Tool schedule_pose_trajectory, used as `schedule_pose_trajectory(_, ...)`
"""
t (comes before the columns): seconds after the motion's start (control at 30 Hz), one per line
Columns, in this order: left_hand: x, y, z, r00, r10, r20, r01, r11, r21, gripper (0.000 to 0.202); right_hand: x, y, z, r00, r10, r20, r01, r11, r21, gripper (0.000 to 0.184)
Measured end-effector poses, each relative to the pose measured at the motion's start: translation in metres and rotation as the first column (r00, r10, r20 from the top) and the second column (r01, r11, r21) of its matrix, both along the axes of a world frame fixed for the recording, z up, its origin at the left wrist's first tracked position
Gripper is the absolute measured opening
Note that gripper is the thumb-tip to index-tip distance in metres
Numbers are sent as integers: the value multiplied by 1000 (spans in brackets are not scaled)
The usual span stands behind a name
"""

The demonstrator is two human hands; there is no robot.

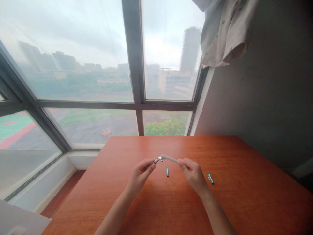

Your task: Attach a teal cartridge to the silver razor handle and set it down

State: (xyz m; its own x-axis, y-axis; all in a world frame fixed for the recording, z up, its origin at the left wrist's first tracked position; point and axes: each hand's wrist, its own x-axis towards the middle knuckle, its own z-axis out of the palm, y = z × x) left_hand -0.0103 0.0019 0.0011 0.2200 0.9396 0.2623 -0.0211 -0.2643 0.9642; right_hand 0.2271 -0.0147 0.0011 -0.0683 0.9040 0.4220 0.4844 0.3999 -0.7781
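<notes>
Above the middle of the table, my left hand (141,172) pinches a shiny silver razor handle (158,160) between thumb and fingers. Opposite it, my right hand (192,171) grips one end of a slim pale stick (170,158) that looks like a toothbrush. The stick's far end meets the silver tip, or lies just in front of it; I cannot tell which. Below and between the hands lies a small razor cartridge (167,172) with a green strip. Another such cartridge (210,179) rests to the right of my right hand.
The reddish-brown wooden table (137,209) fills the lower view. Large windows (83,65) rise behind it, with a grey wall (264,81) on the right. A pale cloth garment (223,36) hangs at the top right. A white surface (22,218) shows at lower left.
</notes>
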Motion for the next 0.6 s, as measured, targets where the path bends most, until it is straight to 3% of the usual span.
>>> schedule_pose_trajectory(0.17, 0, -1, -1, 999, 12, -41, -11, 1000, 14, 24, 4, 3, -2, 997, -54, 48, 52, 998, 27, 38)
schedule_pose_trajectory(0.27, 1, -2, 1, 999, 30, -38, -30, 1000, 4, 24, 4, 3, -1, 998, -62, -4, 62, 998, 3, 39)
schedule_pose_trajectory(0.6, 1, 0, -3, 997, 72, -11, -72, 997, 1, 25, -7, 1, -2, 994, -4, -107, -1, 999, -46, 39)
